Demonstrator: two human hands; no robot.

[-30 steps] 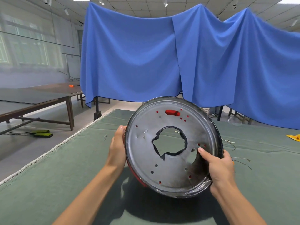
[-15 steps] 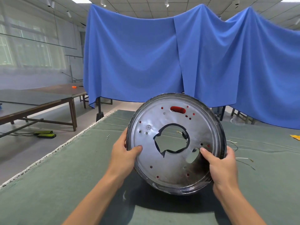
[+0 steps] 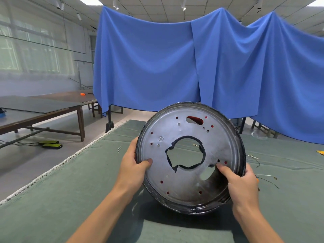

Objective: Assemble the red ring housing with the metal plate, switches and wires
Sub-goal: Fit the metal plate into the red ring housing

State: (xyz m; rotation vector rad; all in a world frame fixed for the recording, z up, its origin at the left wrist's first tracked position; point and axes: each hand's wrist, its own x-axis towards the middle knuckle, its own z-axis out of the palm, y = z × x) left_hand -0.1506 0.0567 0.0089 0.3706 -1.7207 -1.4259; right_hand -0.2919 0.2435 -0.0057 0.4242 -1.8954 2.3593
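— Since the metal plate (image 3: 190, 178) is round, does it have any long axis that matters for the next move?

— No long axis, I think. What matters is the tilt. It stands nearly on edge, its flat face toward the person, its top leaning away, and it hangs above the green desk (image 3: 52, 199), close to the near side. Through its small holes and the slot near the top I see red, so I judge the red ring housing (image 3: 197, 120) sits behind it, under the dark rim.

— And which way does it lie from each grip?

— It is between them. The left hand (image 3: 133, 165) grasps the left rim, thumb pressed on the face and fingers hidden behind. The right hand (image 3: 242, 183) grasps the lower right rim in the same manner, thumb on the face near the cut-out opening. Both are closed around the edge, neither is released, and both are equally near.

— Where are the other parts?

— The wires (image 3: 263, 178) lie on the desk to the right, behind the plate and just beyond the right hand. I cannot find the switches.

— So what does the next move need?

— In my judgement, to lay the plate flat, the top must go down away from the person, and the right hand is nearer to reach the wires after.
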